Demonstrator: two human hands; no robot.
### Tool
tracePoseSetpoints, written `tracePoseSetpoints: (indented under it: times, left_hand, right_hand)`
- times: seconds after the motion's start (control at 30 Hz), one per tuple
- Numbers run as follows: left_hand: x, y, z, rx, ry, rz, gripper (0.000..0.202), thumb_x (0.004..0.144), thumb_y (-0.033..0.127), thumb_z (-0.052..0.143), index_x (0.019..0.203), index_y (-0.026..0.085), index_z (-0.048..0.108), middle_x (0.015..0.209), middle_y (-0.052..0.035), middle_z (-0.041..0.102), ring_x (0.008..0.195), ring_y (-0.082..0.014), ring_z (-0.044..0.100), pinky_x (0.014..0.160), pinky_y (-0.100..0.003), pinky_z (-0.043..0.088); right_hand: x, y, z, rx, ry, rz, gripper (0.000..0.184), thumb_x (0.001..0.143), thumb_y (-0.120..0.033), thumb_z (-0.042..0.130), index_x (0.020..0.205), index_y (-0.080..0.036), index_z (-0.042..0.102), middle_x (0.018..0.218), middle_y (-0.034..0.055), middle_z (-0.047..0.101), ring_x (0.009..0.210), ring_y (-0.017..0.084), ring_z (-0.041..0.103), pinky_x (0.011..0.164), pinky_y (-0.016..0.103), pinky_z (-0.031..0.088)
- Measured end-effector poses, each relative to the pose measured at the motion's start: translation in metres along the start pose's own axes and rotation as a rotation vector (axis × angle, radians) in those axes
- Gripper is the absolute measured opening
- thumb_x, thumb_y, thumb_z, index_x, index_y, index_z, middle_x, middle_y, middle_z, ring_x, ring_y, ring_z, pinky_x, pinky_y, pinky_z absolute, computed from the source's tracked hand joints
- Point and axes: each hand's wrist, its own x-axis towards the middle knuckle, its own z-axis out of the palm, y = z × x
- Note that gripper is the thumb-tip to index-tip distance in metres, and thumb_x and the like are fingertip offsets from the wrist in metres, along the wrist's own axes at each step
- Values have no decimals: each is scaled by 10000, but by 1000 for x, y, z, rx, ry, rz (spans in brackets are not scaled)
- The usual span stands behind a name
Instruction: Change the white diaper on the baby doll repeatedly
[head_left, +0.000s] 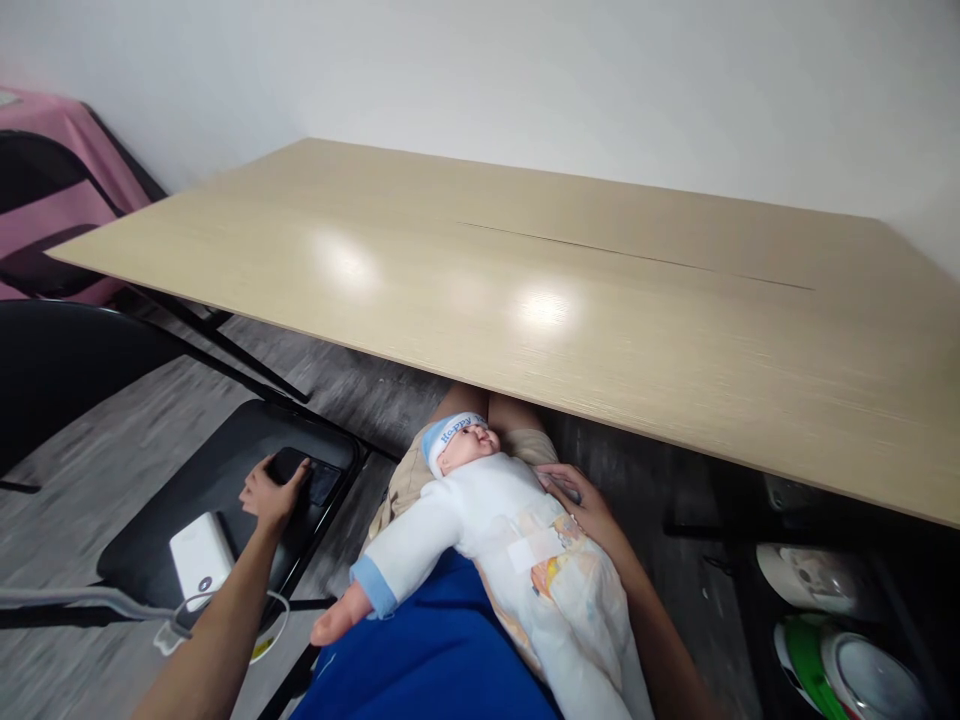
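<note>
A baby doll (525, 540) in a white suit with blue cuffs and a blue and white cap lies face up across my lap. My right hand (589, 510) holds it at the side near the shoulder, with the forearm along its body. Over the seat of the black chair (172, 470) to my left, my left hand (274, 490) is closed around a flat black object (291, 463), which looks like a phone. Beside it on the seat is a dark, glossy rectangular thing (324, 484). A white power bank (201, 560) with a white cable lies nearer to me.
A light wooden table (450, 270) stretches in front of my knees, against a white wall (562, 80). More black chairs and a pink cloth (52, 120) are at the far left. Under the table on the right are round containers, one with a green band (806, 665).
</note>
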Motion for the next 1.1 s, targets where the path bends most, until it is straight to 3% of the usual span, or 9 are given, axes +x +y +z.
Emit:
tracePoseSetpoints:
  times: [0.37, 1.1]
  left_hand:
    - [0, 0, 0, -18, 5, -26, 943, 908, 839, 628, 1630, 251, 476, 1736, -205, 400, 1646, -513, 299, 1353, -708, 249]
    - [-1, 4, -2, 3, 19, -44, 927, 911, 834, 608, 1624, 252, 497, 1729, -202, 428, 1646, -500, 334, 1360, -698, 255]
  right_hand:
    - [-2, -4, 0, 6, -4, 10, 385, 874, -658, 840, 1040, -311, 854, 1195, 106, 849, 1212, 361, 785, 1131, 529, 606]
    - [-4, -6, 0, 3, -15, 14, 444, 892, -694, 834, 1077, -291, 843, 1223, 109, 846, 1241, 345, 779, 1157, 522, 588]
